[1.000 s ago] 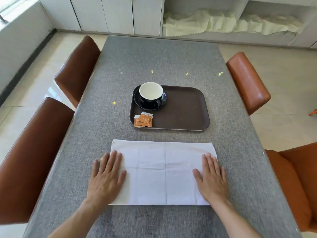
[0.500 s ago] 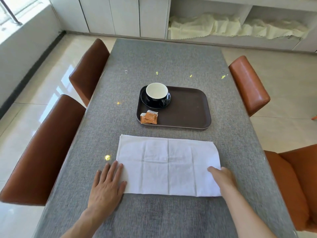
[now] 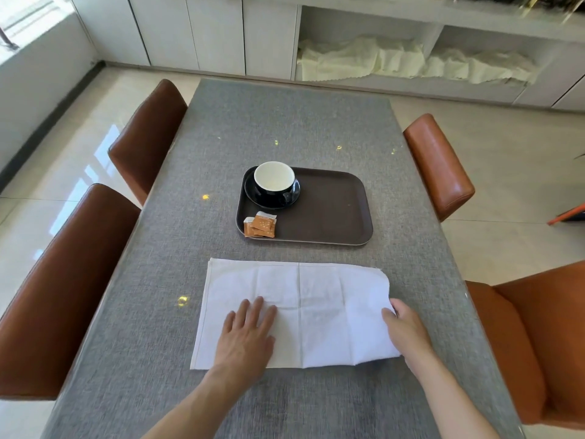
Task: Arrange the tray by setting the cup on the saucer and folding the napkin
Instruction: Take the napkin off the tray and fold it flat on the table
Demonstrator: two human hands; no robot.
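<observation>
**Right hand pinching the napkin's edge, left hand flat**

The white napkin (image 3: 297, 315) lies spread on the grey bench (image 3: 285, 122), just in front of the tray (image 3: 335, 213). The left hand (image 3: 247, 334) rests flat on it, fingers apart. The right hand (image 3: 405, 331) is closed on its lifted right edge; the fingertips are hidden beneath the cloth. The cup (image 3: 273, 182) sits on the saucer (image 3: 294, 193) in the tray's far-left corner.

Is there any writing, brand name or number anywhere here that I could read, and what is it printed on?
No text can be read anywhere.
Orange packets on the tray: pale specks on the top one, too small to tell whether they are print.
Cup, saucer, napkin: no markings visible.
</observation>
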